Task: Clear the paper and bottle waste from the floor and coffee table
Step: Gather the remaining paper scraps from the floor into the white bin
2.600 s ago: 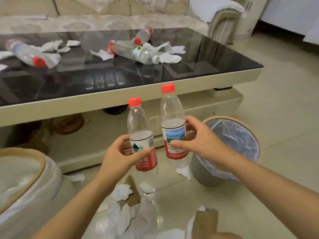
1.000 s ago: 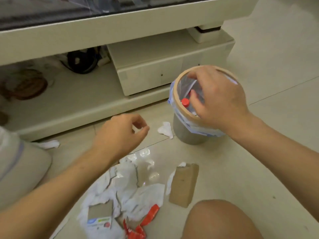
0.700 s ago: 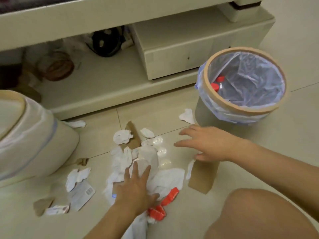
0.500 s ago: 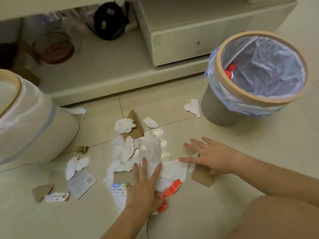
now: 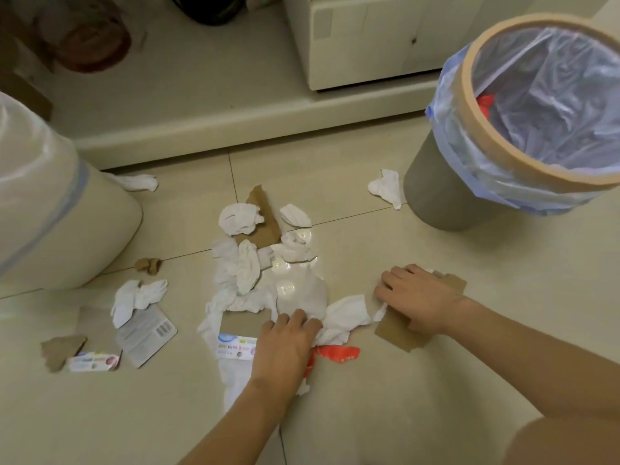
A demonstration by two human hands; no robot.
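Crumpled white paper point(image 5: 268, 280) lies in a pile on the tiled floor, mixed with brown cardboard scraps point(image 5: 265, 223) and a red label strip point(image 5: 335, 352). My left hand point(image 5: 285, 344) rests on the near edge of the pile, fingers curled into a white paper sheet point(image 5: 345, 317). My right hand point(image 5: 419, 297) is curled over a brown cardboard piece point(image 5: 396, 333) to the right of the pile, with a bit of white tissue under its fingers. The lined waste bin point(image 5: 486, 135) at the right holds bottles; their red caps point(image 5: 484, 104) show inside.
A second, pale lined bin point(image 5: 50, 213) stands at the left. Loose tissues lie by the right bin point(image 5: 385, 187), by the left bin point(image 5: 141, 181) and at the left point(image 5: 134, 297), beside a barcode card point(image 5: 147, 333) and torn cardboard point(image 5: 60, 350). The coffee table's base point(image 5: 235, 129) runs behind.
Both bottles went into the right bin. Both hands then dropped to the floor litter; the left fingers have curled into the white paper and the right has closed over the cardboard piece.
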